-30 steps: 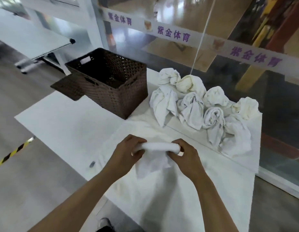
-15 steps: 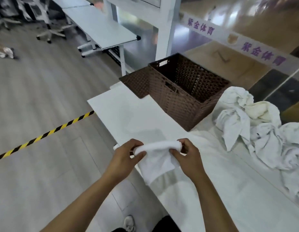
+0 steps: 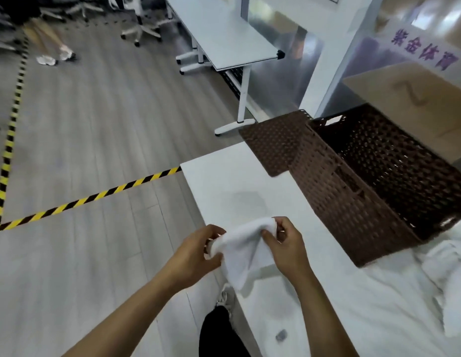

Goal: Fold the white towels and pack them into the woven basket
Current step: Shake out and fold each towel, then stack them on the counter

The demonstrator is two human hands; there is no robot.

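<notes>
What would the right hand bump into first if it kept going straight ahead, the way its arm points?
Probably the woven basket. The right hand, gripping the towel, has only bare table ahead before the basket's near wall, though depth is hard to judge.

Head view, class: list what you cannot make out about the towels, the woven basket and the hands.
- Woven basket: floor too dark to tell whether it holds towels; right end cut off by the frame edge.
- Towel pile: mostly cut off by the right edge.
- Held towel: its fold state is hidden by the left hand and right hand.
</notes>
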